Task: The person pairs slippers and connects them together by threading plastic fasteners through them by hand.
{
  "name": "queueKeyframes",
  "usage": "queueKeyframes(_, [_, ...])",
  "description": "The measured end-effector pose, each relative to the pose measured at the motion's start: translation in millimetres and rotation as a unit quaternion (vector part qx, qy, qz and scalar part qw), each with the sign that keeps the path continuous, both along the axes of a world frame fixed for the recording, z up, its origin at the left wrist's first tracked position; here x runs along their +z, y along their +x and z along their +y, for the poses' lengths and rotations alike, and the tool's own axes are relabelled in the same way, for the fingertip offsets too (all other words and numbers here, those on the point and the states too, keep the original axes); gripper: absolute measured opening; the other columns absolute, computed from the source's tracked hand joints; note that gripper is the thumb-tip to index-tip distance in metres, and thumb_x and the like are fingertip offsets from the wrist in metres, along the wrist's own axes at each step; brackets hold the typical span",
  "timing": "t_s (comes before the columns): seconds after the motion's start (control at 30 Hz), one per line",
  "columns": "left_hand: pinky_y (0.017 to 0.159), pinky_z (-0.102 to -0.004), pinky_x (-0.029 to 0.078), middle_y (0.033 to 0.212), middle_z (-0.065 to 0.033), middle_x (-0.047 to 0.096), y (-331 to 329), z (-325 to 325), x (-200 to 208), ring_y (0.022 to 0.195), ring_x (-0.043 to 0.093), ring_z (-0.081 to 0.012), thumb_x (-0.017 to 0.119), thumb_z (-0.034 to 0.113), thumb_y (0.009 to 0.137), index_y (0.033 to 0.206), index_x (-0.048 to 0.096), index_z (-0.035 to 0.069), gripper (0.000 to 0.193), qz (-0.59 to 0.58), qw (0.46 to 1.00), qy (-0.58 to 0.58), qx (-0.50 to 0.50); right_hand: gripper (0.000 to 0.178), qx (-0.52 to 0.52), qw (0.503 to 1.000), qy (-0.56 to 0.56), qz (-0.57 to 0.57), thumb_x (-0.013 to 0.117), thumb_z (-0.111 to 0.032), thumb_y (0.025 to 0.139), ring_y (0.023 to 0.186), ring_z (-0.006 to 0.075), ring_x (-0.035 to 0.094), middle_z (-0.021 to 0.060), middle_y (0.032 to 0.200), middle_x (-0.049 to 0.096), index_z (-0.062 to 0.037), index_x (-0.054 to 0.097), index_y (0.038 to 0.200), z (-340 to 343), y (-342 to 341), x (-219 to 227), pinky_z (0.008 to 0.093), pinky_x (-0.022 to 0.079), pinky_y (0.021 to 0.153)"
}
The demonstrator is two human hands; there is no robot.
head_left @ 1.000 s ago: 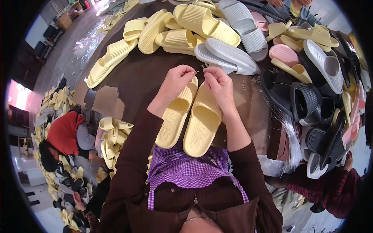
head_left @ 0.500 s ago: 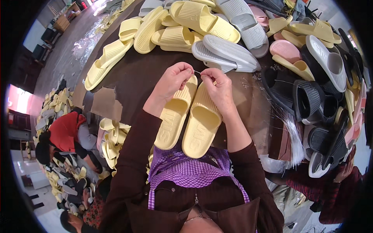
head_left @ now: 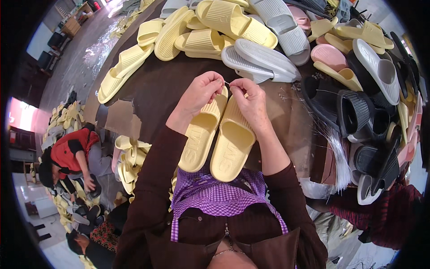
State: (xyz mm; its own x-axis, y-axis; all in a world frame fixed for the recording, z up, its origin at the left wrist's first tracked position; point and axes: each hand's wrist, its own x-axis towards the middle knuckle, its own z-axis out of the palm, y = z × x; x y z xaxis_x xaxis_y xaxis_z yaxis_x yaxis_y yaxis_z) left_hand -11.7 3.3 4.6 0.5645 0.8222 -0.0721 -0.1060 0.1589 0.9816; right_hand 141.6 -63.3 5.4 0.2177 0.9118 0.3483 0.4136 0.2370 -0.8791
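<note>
Two pale yellow slide sandals, a left one (head_left: 195, 145) and a right one (head_left: 231, 145), lie side by side at the table edge, heels toward me. Over their toe ends, my left hand (head_left: 197, 96) and my right hand (head_left: 251, 102) meet with fingertips pinched. A short, thin pale strand (head_left: 227, 83) spans the small gap between them, its ends hidden in the fingers. Its exact kind is too small to tell. My hands partly cover the sandals' straps.
Yellow slides (head_left: 233, 20) and grey slides (head_left: 264, 60) are heaped along the far side. Black slides (head_left: 354, 112) and a bundle of clear strands (head_left: 338, 157) sit at right. Torn cardboard (head_left: 122, 119) lies at left. A person in a red vest (head_left: 74, 148) bends over a floor pile.
My hands stay pinched in nearly the same place, with slight finger movement. The person in the red vest has shifted and reaches toward a dark slide. At right, another person's hand has left view.
</note>
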Motion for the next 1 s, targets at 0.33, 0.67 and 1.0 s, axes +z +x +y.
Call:
queueKeyframes(0.33, [0.047, -0.0141, 0.032, 0.070, 0.0066, 0.052, 2.4, -4.0, -1.6, 0.054, 0.041, 0.0005, 0.056, 0.011, 0.088, 0.090, 0.058, 0.007, 0.005, 0.000, 1.000, 0.001, -0.002, 0.008, -0.006, 0.999, 0.003, -0.039, 0.061, -0.006, 0.081, 0.066, 0.0113, 0.055, 0.0051, 0.073, 0.062, -0.0010, 0.063, 0.087, -0.7, 1.0, -6.8, 0.0254, 0.046, 0.063])
queueKeyframes(0.67, [0.049, -0.0144, 0.033, 0.074, 0.0057, 0.054, -1.1, -3.8, -3.4, 0.057, 0.042, -0.0002, 0.058, 0.013, 0.087, 0.092, 0.059, 0.005, 0.009, 0.004, 1.000, 0.002, -0.001, 0.008, -0.012, 0.997, 0.015, -0.075, 0.061, -0.005, 0.081, 0.070, 0.0130, 0.057, 0.0066, 0.072, 0.062, -0.0012, 0.063, 0.088, 1.4, -4.9, -3.8, 0.0271, 0.046, 0.065])
queueKeyframes(1.0, [0.083, -0.0285, 0.047, 0.101, -0.0122, 0.062, -69.4, -30.6, -0.9, 0.093, 0.059, -0.0192, 0.055, 0.012, 0.089, 0.108, 0.057, -0.004, 0.025, 0.191, 0.907, 0.323, 0.191, 0.017, -0.086, 0.985, 0.051, -0.143, 0.060, -0.006, 0.081, 0.076, 0.0250, 0.062, 0.0155, 0.083, 0.062, -0.0003, 0.061, 0.097, -74.2, 50.8, 38.9, 0.0319, 0.049, 0.069])
